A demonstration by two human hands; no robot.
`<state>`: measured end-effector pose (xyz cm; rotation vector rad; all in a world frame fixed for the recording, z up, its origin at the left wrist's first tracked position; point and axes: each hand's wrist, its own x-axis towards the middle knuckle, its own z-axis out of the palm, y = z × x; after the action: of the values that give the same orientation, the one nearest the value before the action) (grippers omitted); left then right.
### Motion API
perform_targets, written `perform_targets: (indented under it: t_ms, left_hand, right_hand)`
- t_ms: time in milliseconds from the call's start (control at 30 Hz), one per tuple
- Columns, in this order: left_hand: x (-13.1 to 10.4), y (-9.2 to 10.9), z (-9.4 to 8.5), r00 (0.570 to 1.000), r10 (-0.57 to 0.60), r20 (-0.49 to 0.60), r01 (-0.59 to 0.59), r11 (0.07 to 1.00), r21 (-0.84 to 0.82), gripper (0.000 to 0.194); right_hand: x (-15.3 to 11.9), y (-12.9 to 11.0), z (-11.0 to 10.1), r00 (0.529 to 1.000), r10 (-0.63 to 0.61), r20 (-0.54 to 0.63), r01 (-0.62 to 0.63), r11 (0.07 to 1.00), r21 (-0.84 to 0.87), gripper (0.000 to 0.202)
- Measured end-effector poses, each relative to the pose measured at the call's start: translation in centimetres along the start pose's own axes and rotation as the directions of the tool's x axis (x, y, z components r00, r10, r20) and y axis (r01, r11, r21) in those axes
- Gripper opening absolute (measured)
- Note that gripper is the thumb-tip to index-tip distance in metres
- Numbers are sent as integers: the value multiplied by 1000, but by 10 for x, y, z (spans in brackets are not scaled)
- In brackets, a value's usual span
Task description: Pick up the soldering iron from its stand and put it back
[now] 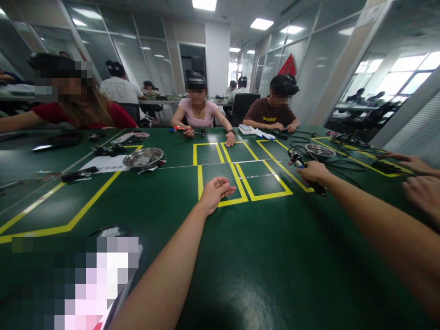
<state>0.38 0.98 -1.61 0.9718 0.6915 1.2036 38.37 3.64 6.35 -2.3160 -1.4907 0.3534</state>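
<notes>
My left hand [217,191] hovers at or just above the near edge of a yellow-taped rectangle on the green table [240,256]. Its fingers are loosely bent and a little apart, with nothing visible in them. Off to the right, my right hand [314,173] is wrapped round a black hand tool [297,161]. The tool's metal-looking head points away to the left, and its dark lower end sticks out below my fist. What kind of tool it is does not show clearly. A metal bowl [320,151] and black cables [347,166] lie beyond that hand.
Another metal bowl [143,158] stands left by a white sheet [106,163]. Across the table a person [197,110] holds a red tool [179,129]; another person [275,107] sits beside a white device [247,129]. A co-worker's hands [421,188] reach in at right.
</notes>
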Motion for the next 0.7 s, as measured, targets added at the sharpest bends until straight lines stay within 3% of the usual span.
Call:
perform_targets:
  t_ms: [67, 100, 200, 267, 333, 467, 600, 700]
  left_hand:
    - [-1, 1, 1, 1000, -5, -4, 5, 1000, 3, 20]
    - [-2, 2, 1, 1000, -7, -5, 7, 1000, 6, 19]
    - [-2, 2, 2, 1000, -9, -2, 9, 1000, -8, 18]
    - [-1, 1, 1, 1000, 1, -12, -2, 998, -55, 19]
    - [1, 0, -2, 999, 21, -40, -26, 993, -112, 22]
    - [5, 1, -9, 986, 67, -152, -96, 978, -187, 35]
    - [8, 7, -14, 945, 113, -306, -176, 966, -188, 42]
    - [8, 9, -13, 925, 103, -366, -180, 967, -182, 43]
  right_hand:
    - [-12, -13, 14, 994, 4, 107, -48, 909, 414, 19]
    - [-19, -22, 22, 987, -32, 157, -59, 841, 539, 18]
    - [-45, -53, 49, 952, -191, 237, -54, 659, 750, 18]
    - [-68, -77, 65, 901, -317, 295, -101, 509, 855, 20]
    - [-93, -101, 79, 841, -424, 336, -152, 411, 899, 21]
    - [-144, -137, 102, 741, -559, 371, -223, 316, 922, 21]
    - [-178, -147, 122, 691, -618, 376, -281, 249, 927, 24]
    - [-188, -142, 132, 683, -627, 375, -304, 223, 926, 27]
